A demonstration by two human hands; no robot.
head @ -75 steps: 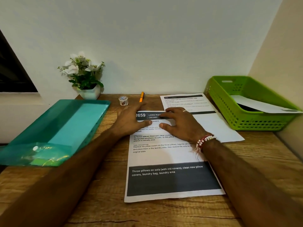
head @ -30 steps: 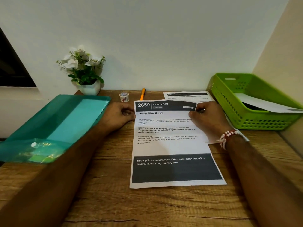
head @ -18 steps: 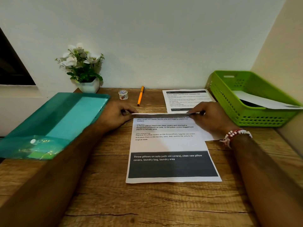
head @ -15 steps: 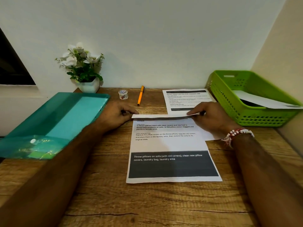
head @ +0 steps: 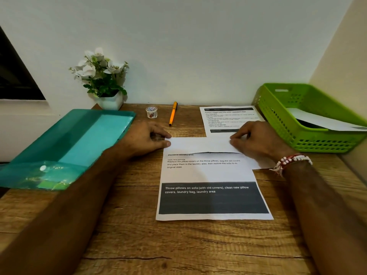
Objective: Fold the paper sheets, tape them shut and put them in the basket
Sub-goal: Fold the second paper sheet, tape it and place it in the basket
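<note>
Now | left hand (head: 143, 139), right hand (head: 258, 141) seemingly pinch creased paper sheet (head: 208, 171) | wooden table (head: 139, 235)

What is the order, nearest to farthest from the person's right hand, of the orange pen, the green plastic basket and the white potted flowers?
From the right hand:
1. Green plastic basket, just to its right.
2. Orange pen, at the back centre.
3. White potted flowers, back left corner.

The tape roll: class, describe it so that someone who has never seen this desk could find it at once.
Start at the wooden desk and look along its far edge. Between the white flower pot and the orange pen stands the tape roll. It alone is small and round, a white ring with a reddish print.
</note>
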